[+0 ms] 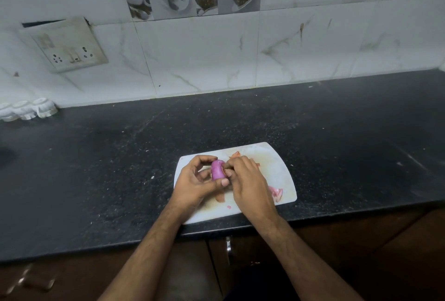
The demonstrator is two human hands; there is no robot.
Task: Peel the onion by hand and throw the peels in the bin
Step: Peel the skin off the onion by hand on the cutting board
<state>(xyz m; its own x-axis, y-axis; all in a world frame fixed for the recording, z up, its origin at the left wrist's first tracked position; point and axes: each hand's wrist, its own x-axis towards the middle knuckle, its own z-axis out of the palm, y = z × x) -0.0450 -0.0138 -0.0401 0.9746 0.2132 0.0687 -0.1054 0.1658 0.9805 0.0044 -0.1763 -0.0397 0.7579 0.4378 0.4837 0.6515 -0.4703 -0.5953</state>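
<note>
The two forearms reach in from the near edge of the dark worktop [96, 156] and meet over a white cutting board [284, 170] that lies close to that edge. The left hand [195, 180] is curled round the onion [218, 169], thumb across its near side and fingers arched over the top, holding it just above the board. The right hand [248, 177] is bunched against the onion's right side, its fingertips [228, 168] pinching at the surface there; whether they have a strip of skin between them is hidden.

The onion shows smooth and purple over the part that can be seen, so most of the dry outer skin looks to be off already. The peeling seems near its end, with perhaps a last layer or a bit by the right fingertips to go.

Loose peels lie on the board: a pinkish piece [275, 193] near the right corner, a pale brown strip [220, 198] under the wrists, a tiny scrap [228, 207] near the front edge, and thin orange flakes [236, 155] at the far side.

None of these has been gathered, and no bin is in view, so the throwing away is wholly undone.

Beyond the board the worktop runs back to a tiled wall [216, 59] with a socket plate [69, 47] at the left.
</note>
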